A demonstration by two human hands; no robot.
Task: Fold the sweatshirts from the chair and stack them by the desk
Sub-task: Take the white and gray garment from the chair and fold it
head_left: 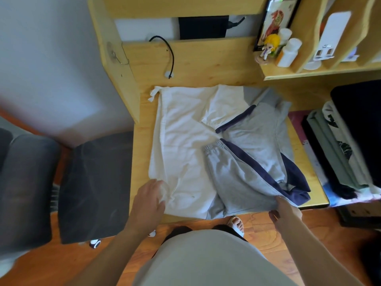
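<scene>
A white, grey and navy sweatshirt (218, 145) lies spread on the wooden desk (142, 141), its two sleeves folded in across the middle. My left hand (149, 200) rests on the white near corner at the desk's front edge, its fingers curled on the cloth. My right hand (285, 211) pinches the grey and navy hem at the front right. The chair (92, 186) stands to the left with a dark garment draped over it.
A stack of folded clothes (340, 153) sits at the right end of the desk. Shelves behind hold white bottles (288, 51), a figurine (270, 47) and a framed picture. A black cable (169, 52) hangs on the back panel. My sandalled feet stand on the wooden floor below.
</scene>
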